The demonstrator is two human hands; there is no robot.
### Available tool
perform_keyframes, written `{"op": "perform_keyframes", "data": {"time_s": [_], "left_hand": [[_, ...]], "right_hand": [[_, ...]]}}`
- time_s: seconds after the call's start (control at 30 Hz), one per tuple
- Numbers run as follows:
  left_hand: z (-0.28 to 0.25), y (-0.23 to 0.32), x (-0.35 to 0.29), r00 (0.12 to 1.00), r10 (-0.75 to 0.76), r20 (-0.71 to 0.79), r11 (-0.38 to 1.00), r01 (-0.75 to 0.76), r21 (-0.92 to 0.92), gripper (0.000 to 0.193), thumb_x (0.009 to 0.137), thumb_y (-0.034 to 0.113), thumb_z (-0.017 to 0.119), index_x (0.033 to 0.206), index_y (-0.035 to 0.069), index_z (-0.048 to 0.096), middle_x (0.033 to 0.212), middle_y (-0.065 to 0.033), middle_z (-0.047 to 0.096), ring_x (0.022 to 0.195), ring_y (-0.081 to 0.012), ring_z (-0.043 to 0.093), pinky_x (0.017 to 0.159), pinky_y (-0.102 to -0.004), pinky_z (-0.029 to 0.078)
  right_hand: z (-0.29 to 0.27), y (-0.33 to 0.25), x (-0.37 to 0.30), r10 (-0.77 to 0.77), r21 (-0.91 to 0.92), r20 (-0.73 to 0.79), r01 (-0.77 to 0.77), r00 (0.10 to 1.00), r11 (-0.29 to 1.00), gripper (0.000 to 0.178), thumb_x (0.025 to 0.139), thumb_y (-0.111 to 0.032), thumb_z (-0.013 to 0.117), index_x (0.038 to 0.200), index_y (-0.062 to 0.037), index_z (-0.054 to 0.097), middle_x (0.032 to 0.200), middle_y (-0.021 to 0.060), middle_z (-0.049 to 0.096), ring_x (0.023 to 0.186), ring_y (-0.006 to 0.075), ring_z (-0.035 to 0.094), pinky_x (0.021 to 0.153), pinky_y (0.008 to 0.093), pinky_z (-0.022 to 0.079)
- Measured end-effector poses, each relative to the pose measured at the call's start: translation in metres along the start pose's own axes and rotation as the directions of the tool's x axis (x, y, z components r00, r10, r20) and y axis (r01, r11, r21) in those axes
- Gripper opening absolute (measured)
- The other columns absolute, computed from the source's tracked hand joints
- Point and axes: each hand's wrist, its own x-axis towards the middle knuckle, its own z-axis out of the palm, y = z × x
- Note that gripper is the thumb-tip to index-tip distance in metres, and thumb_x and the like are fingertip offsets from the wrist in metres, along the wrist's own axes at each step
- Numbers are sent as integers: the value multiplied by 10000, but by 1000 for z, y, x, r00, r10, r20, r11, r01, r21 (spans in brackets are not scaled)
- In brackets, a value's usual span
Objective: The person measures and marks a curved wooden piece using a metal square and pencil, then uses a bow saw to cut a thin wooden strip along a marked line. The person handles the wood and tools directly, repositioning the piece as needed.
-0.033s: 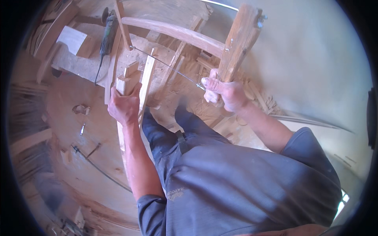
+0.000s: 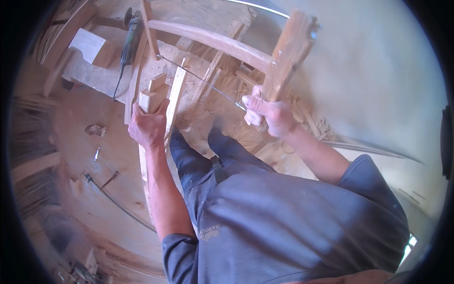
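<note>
My left hand (image 2: 147, 127) is closed round the end of a pale wooden piece (image 2: 145, 100) with a stepped, notched top. My right hand (image 2: 272, 113) grips the lower end of a thick, rough brown wood block (image 2: 289, 54), which stands tilted up and to the right. A thin metal rod (image 2: 201, 80) runs from a wooden upright to my right fist, where its end is partly hidden by the fingers. Behind the block, a curved wooden rail (image 2: 213, 40) reaches across from the same upright (image 2: 150, 33).
An angle grinder (image 2: 130, 40) with a cord lies on a board at the upper left, beside a pale wood block (image 2: 89, 46). A long clamp-like bar (image 2: 120, 206) is on the dusty floor to the left. Wood offcuts and shavings (image 2: 317, 125) lie along the wall.
The rough wood block in my right hand has shifted very slightly right and down at its top. Both hands keep their grip.
</note>
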Motion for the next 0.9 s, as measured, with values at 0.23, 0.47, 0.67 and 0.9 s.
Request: {"op": "perform_keyframes", "data": {"time_s": [0.23,0.47,0.67,0.9], "left_hand": [[0,6,-1,999,10,-52,1000,-9,7,575,609,490,936,905,54,704,863,-189,741,813,-416,712,732,-487,565],[1,3,-2,999,0,-42,1000,0,-4,584,616,476,936,964,59,721,889,-189,749,832,-407,721,749,-481,569],[-5,6,-1,1000,4,-28,999,-2,45,617,619,490,937,1004,56,728,896,-201,754,837,-406,730,753,-473,574],[10,-2,1,997,39,-63,998,-35,53,664,608,534,932,995,38,720,863,-232,746,816,-420,730,742,-487,571]], "right_hand": [[0,-7,-42,-56,154,48,48,997,987,318,990,-81,653,751,-116,447,615,-25,447,494,84,465,449,248,352],[8,-9,-23,-27,87,6,27,1000,996,317,982,-78,665,728,-114,480,581,-13,489,455,87,469,420,253,355],[13,-13,-35,-84,-29,3,84,996,996,292,970,-140,696,734,-86,533,575,1,514,443,96,477,414,262,359],[-2,-13,-41,-93,-135,-35,87,995,987,267,961,-129,692,733,-84,560,602,1,534,506,91,510,436,270,376]]}}
